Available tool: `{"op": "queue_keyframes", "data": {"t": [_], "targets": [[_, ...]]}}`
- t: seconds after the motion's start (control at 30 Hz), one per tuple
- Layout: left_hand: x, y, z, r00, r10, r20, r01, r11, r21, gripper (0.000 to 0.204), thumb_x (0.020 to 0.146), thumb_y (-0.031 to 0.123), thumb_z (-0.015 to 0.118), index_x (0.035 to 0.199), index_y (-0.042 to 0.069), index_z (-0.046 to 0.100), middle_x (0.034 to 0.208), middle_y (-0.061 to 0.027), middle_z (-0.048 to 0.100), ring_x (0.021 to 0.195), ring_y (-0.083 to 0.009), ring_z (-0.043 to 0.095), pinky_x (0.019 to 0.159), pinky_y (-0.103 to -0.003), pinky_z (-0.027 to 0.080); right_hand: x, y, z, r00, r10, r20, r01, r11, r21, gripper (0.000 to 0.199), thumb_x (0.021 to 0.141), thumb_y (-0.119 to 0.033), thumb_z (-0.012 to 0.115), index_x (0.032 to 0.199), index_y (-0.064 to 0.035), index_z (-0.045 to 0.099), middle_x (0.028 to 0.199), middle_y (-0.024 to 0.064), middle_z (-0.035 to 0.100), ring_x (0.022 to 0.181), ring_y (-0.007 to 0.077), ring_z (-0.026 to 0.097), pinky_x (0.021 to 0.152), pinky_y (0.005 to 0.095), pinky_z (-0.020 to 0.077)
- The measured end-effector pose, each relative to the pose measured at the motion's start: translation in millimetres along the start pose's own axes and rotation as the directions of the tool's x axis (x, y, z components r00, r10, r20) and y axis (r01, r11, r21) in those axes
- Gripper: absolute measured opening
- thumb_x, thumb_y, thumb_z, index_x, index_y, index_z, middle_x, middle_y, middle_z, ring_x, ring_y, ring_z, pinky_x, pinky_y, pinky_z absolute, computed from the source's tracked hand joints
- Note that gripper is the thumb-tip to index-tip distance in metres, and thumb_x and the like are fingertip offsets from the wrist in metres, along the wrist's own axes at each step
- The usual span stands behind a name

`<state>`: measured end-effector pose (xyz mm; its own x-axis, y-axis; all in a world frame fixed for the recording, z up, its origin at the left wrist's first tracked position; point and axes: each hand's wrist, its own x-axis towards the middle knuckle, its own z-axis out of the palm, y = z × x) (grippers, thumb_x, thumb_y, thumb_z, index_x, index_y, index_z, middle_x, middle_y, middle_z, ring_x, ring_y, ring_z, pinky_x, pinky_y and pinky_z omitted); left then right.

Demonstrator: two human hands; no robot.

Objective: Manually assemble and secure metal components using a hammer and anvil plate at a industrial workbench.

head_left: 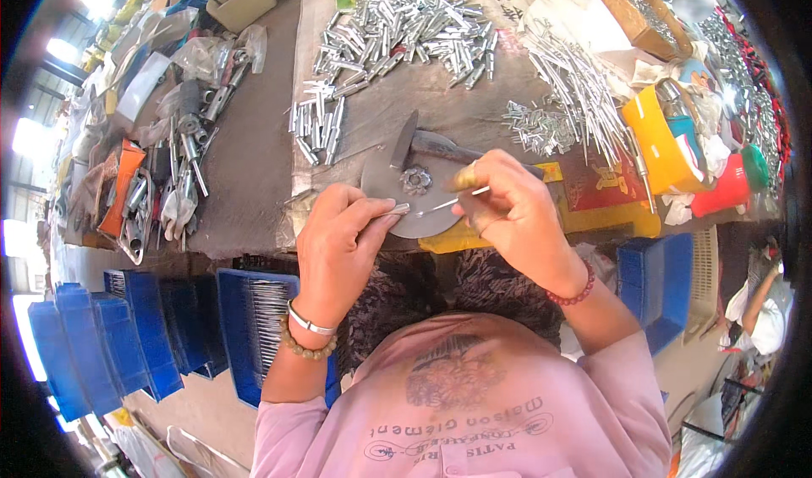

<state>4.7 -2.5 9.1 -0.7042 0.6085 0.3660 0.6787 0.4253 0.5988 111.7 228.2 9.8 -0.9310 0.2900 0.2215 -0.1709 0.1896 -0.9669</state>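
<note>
My left hand is closed, with a short silvery metal sleeve pinched between thumb and fingertips. Between the closed fingers of my right hand is a thin metal rod, its tip pointing left toward the sleeve and apart from it. Both hands hover over the near part of a round grey metal plate. On that plate lie a hammer, its handle running right behind my right hand, and a small flower-shaped metal piece.
A heap of metal tubes covers the far table. To the right lie long thin rods, small metal parts and a yellow container. Tools and an orange box crowd the left. Blue crates stand below the table.
</note>
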Motion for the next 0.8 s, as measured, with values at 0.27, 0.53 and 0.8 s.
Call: {"op": "queue_keyframes", "data": {"t": [0.27,0.53,0.8], "targets": [[0,-4,2,0.998,0.039,-0.04,-0.041,0.998,-0.048,0.017,0.089,0.008,0.087,0.105,0.007,0.082,0.094,-0.0088,0.069,0.088,-0.0297,0.07,0.076,-0.039,0.056,-2,-7,0,0.902,-0.311,0.301,0.429,0.556,-0.712,0.011,0.085,-0.004,0.073,0.095,-0.0077,0.074,0.095,0.0079,0.064,0.091,0.0291,0.07,0.08,0.0412,0.0588],[-1,-10,5,0.999,0.046,-0.011,-0.047,0.996,-0.082,0.022,0.087,0.001,0.086,0.108,0.007,0.083,0.097,-0.0097,0.069,0.091,-0.0276,0.067,0.08,-0.036,0.053,2,-7,1,0.873,-0.374,0.313,0.47,0.476,-0.743,0.007,0.083,-0.008,0.073,0.088,-0.0101,0.07,0.09,0.0058,0.061,0.088,0.0274,0.068,0.08,0.0423,0.0567],[-4,-15,6,1.0,0.0,-0.003,-0.001,0.987,-0.158,0.024,0.087,0.0,0.086,0.109,0.007,0.084,0.095,-0.007,0.065,0.088,-0.0232,0.064,0.078,-0.033,0.051,7,-3,0,0.85,-0.414,0.326,0.507,0.475,-0.719,0.007,0.085,-0.009,0.072,0.091,-0.0102,0.074,0.09,0.005,0.062,0.088,0.0264,0.067,0.081,0.0406,0.055]]}}
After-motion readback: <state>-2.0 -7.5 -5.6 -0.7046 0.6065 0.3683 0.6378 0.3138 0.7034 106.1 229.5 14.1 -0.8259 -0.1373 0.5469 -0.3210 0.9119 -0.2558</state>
